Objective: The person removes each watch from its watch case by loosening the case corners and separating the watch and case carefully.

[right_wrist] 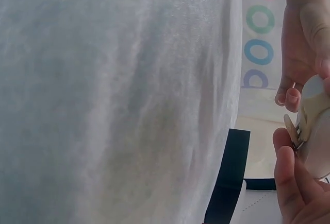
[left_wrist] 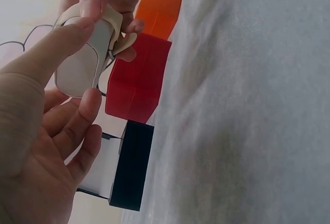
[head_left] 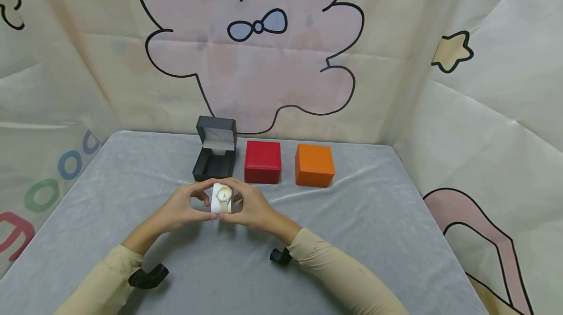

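Observation:
A wristwatch (head_left: 224, 195) with a light dial and cream strap is wrapped round a white watch cushion (left_wrist: 77, 72). My left hand (head_left: 182, 207) grips one side of the cushion, and my right hand (head_left: 255, 207) grips the other. Both thumbs meet at its near edge, and the dial faces up toward the head camera. In the left wrist view a loose end of the strap (left_wrist: 125, 42) sticks out near the buckle. Just beyond the hands stands a dark watch box (head_left: 218, 124) with its lid raised and no watch inside.
To the right of the dark box sit a closed red box (head_left: 263, 161) and a closed orange box (head_left: 314, 164). Grey cloth (head_left: 352, 227) covers the table. Printed fabric (head_left: 391, 61) hangs behind and on both sides.

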Motion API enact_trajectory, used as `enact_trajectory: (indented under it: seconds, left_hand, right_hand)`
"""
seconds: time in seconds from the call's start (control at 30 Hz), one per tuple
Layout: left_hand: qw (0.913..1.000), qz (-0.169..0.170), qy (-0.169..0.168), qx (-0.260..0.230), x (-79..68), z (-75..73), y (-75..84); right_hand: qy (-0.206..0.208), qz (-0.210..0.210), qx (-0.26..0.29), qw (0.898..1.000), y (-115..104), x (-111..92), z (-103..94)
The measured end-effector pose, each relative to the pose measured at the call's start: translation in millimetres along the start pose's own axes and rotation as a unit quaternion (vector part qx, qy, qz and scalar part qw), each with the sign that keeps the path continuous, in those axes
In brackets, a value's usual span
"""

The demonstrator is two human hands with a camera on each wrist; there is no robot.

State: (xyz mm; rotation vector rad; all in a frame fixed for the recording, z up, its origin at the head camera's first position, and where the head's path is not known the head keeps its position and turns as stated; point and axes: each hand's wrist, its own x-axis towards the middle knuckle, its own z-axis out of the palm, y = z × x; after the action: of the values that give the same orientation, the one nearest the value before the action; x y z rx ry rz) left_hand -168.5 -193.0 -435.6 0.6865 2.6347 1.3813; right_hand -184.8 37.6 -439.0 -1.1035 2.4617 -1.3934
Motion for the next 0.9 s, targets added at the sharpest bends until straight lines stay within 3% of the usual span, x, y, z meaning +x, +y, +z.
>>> enact_trajectory:
  seconds: [0.27,0.57,0.9]
  left_hand:
    - [1.0000,0.001,0.002,0.004,1.0,-0.9,1.3]
    - [0.9994,0.021,-0.009,-0.025,-0.4,-6.1,-1.2]
    - [0.9995,0.004,-0.006,-0.030,-3.1,-3.0,-3.8]
  right_hand:
    - [-0.015,0.011,0.019,1.000,-0.4,-1.3,-3.0]
    - [-0.048,0.013,0.098,0.994,4.9,-3.4,-11.6]
    - [-0.020,0.013,0.098,0.995,8.1,-6.2,-6.6]
